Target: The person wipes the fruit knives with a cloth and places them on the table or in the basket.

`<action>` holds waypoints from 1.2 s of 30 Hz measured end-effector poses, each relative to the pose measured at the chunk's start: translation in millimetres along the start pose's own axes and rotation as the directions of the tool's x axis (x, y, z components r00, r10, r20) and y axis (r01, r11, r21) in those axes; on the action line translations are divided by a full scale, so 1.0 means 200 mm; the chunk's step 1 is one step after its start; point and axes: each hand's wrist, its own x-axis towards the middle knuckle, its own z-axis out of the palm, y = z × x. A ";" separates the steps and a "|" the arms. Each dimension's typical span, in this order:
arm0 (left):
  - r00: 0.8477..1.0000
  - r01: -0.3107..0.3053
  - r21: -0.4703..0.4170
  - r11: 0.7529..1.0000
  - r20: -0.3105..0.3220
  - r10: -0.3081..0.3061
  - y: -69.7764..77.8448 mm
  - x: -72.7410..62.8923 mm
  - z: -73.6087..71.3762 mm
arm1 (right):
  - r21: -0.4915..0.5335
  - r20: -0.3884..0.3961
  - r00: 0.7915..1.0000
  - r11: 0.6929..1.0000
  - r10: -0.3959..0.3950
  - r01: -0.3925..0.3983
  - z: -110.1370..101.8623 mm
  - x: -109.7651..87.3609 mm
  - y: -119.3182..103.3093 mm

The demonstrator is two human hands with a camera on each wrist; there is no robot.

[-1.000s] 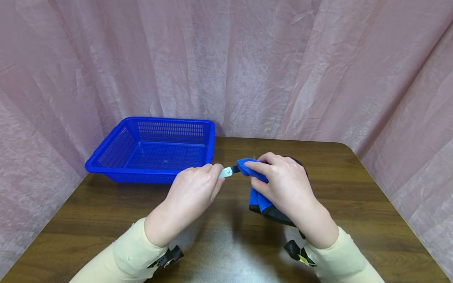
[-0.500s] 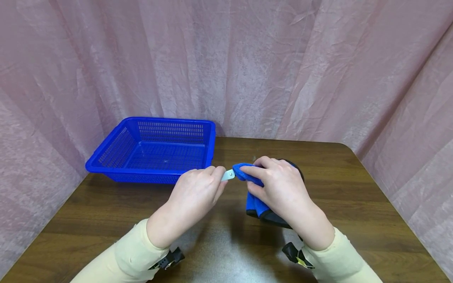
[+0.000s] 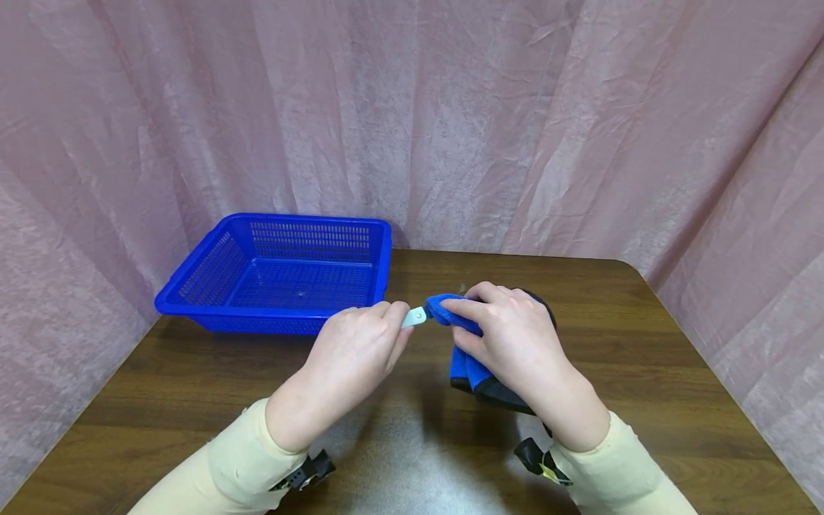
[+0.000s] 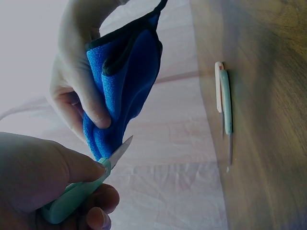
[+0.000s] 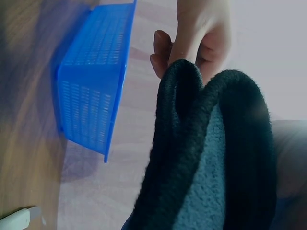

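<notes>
My left hand (image 3: 350, 347) grips a small knife (image 3: 415, 317) by its mint-green handle. Its blade points right, and in the head view nearly all of it is covered by a blue cloth (image 3: 468, 368) with black edging. With thumb and fingers my right hand (image 3: 520, 350) pinches that cloth around the blade, close to the handle. Part of the blade, tip included, shows beside the cloth (image 4: 129, 72) in the left wrist view. The loose cloth hangs below and behind my right hand.
A blue plastic basket (image 3: 292, 312) stands at the back left of the wooden table (image 3: 650, 400). Two more knives, one pale-handled (image 4: 218, 86) and one mint-handled (image 4: 226, 103), lie on the table in the left wrist view. Pink curtains (image 3: 412, 121) hang behind.
My right hand slid the cloth left along the blade up to the handle, then slightly back right. The left hand shifted only a little, still holding the knife.
</notes>
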 end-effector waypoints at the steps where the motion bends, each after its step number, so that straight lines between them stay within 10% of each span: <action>1: 1.000 0.000 0.000 1.000 0.000 0.000 0.00 0.00 0.00 | 0.000 0.003 1.000 1.000 0.004 -0.004 0.00 0.00 0.00; 36: 1.000 0.019 0.009 1.000 -0.024 -0.018 -0.04 0.01 -0.02 | 0.018 0.026 0.990 0.990 0.142 -0.142 -0.01 0.01 0.10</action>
